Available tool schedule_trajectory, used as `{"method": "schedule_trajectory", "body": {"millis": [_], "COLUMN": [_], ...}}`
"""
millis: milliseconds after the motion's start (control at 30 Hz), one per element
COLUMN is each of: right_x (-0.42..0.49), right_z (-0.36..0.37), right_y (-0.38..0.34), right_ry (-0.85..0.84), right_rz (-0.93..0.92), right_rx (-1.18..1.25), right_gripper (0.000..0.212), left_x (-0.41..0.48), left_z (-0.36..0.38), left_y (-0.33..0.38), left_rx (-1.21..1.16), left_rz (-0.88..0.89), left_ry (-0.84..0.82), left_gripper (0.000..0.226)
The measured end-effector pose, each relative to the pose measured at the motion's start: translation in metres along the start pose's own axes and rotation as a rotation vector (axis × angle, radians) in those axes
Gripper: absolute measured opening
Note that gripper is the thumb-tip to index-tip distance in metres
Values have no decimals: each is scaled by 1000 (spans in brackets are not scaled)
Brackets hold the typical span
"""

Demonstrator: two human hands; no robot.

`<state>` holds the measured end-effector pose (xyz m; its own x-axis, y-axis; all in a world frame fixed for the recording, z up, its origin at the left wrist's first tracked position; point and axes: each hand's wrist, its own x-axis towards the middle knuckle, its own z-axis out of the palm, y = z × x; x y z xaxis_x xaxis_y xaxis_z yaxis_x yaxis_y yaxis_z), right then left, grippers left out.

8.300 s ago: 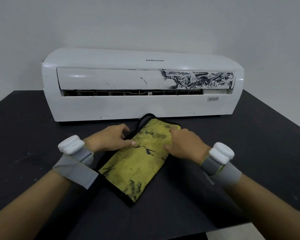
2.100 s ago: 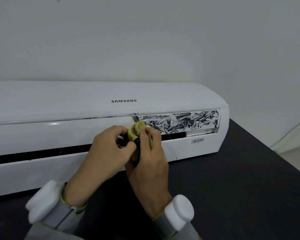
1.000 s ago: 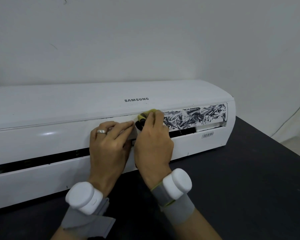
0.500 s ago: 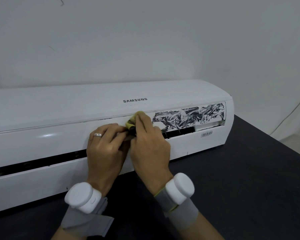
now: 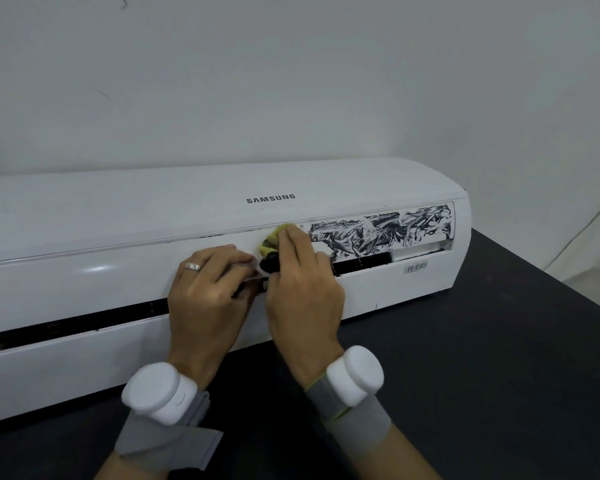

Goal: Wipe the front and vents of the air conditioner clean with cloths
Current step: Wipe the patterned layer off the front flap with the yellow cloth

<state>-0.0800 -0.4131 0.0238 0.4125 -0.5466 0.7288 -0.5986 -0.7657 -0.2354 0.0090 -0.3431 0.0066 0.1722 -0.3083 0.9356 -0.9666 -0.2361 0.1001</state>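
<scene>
Lying fairly straight, the fingers [image 5: 231, 259] of the left hand [image 5: 205, 299] press on the long white louvre flap [image 5: 84, 275] of the white plastic Samsung air conditioner [image 5: 118, 209]. A silver ring [image 5: 192, 267] shows on one of them. The thumb seems to reach toward the dark vent slot [image 5: 66, 323] under the flap, though that part is poorly seen. This wrist carries a white rounded device on a grey strap [image 5: 160, 393]. Just to the right, touching the left fingertips, the bunched yellow cloth with black edging [image 5: 269, 249] sits against the flap's upper part, below the brand lettering. The right hand [image 5: 302, 292] pinches it, fingers curled over the wad and pushing it onto the plastic. A second white device on a grey strap [image 5: 355, 374] sits on the right wrist. Rightward from the cloth, a swirled black smear [image 5: 388, 228] covers the flap up to its right end. A small barcode sticker [image 5: 415, 268] lies below that smear. The unit rests on a matte black table [image 5: 499, 375], with a pale wall [image 5: 291, 81] behind.
</scene>
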Motion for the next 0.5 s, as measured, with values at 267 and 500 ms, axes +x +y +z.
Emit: {"method": "schedule_trajectory", "body": {"millis": [267, 500], "right_x": [-8, -9], "right_z": [10, 18], "right_y": [12, -4], "right_ry": [66, 95], "right_rz": [-112, -264], "right_rx": [81, 90], "right_gripper": [48, 44], "left_x": [2, 4], "left_z": [-4, -6], "left_y": [-11, -28], "left_rx": [-79, -204], "left_rz": [-31, 27], "left_ry": [-61, -74], "left_gripper": [38, 33]}}
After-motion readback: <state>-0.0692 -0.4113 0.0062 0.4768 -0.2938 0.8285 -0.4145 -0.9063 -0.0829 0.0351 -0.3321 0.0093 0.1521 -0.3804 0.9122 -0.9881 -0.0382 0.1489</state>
